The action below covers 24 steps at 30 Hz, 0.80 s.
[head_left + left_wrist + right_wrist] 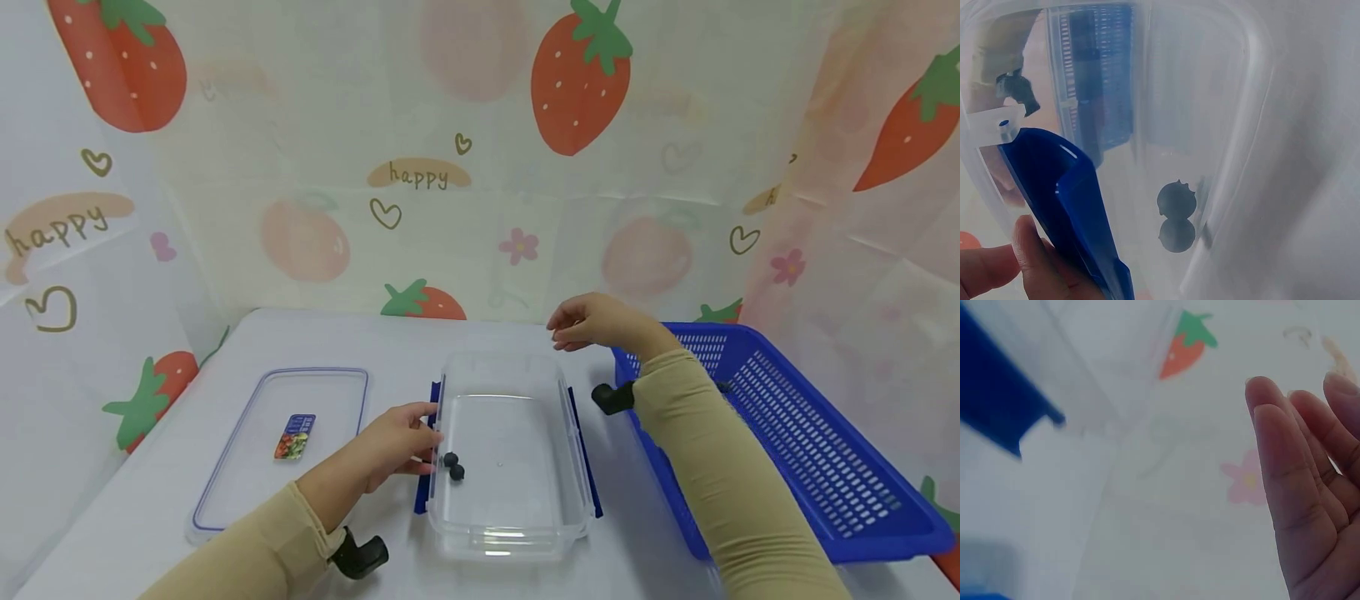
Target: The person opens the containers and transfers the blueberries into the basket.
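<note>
A clear plastic food container (pixel 501 492) stands uncovered on the table, blue side latches hanging outward. Two dark blueberries (pixel 453 467) lie together on its floor near the left wall; a small crown shows on one blueberry (pixel 1177 200) in the left wrist view. My left hand (pixel 393 446) touches the container's left side with spread fingers, beside the blue latch (pixel 1066 187). Beyond the container's far right corner, my right hand (pixel 600 323) hovers with loosely bent fingers and holds nothing. Its fingers (pixel 1288 481) show free in the right wrist view.
To the right, a blue perforated basket (pixel 817 450) stands partly behind my right forearm; a small dark thing (pixel 723 387) shows inside. At left lies a clear lid (pixel 247 483) with a printed label (pixel 295 437). A strawberry-print sheet (pixel 450 217) rises behind the table.
</note>
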Tool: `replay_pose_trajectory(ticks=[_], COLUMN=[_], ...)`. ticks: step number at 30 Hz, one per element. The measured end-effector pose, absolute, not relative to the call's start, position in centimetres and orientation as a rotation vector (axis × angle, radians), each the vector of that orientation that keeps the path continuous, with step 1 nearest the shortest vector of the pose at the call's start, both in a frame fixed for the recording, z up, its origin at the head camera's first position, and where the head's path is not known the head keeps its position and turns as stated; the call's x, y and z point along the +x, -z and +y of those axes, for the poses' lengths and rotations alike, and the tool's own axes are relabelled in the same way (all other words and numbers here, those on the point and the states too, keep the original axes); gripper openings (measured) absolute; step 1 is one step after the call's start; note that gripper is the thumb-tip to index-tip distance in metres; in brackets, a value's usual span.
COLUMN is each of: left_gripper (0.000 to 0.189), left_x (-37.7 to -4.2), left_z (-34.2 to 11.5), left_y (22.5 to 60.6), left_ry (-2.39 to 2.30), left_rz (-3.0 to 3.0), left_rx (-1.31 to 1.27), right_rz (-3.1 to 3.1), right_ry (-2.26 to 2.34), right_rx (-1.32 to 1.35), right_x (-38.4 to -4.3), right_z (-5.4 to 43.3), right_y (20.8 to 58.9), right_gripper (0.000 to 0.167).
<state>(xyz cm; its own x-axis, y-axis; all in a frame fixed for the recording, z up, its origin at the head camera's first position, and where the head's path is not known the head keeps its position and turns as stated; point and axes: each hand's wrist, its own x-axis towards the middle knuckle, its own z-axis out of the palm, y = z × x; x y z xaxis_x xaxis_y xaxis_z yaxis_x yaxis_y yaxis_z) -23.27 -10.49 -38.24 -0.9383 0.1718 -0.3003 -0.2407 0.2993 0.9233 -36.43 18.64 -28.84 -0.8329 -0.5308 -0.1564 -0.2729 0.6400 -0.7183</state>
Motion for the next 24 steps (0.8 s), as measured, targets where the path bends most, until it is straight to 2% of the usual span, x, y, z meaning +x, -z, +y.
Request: replay_pose_trajectory(ticks=[15,24], left_gripper=[0.055,0.055], left_x=[-23.6,-23.6], left_z=[-10.7,-10.7], left_y=[38.6,38.5], left_ry=[-1.668,-1.666], left_rz=[2.236,2.239], left_rx=[-0.066,-0.051], right_rz=[2.35,2.277], right_ry=[0.898,0.872], right_rx=[-0.656,-0.607], right_x=[-34.4,-33.3], right_z=[9.8,6.8], right_y=[33.3,35.9], right_gripper=[0.01,0.014])
